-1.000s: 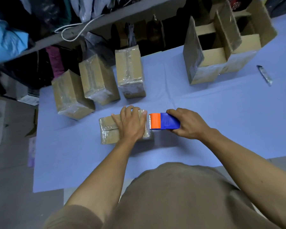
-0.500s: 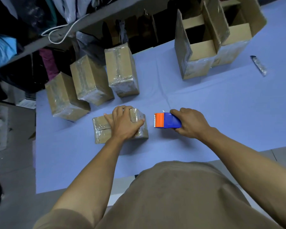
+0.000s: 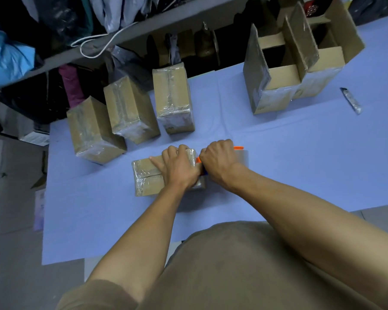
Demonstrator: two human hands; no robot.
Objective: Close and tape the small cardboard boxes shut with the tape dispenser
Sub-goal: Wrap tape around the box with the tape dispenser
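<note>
A small taped cardboard box lies on its side on the blue table cover, near the front middle. My left hand presses down on its right half, fingers spread over the top. My right hand grips the orange and blue tape dispenser tight against the box's right end. Most of the dispenser is hidden under that hand; only an orange edge, a grey tape roll and a sliver of blue show.
Three taped boxes stand in a row behind, at the left. Two open boxes with raised flaps sit at the back right. A utility knife lies far right. Cluttered shelves line the back; the table's front edge is near my body.
My right hand has brought the dispenser left from a gap beside the box up against the box's right end, turning it. My left hand stays on the box.
</note>
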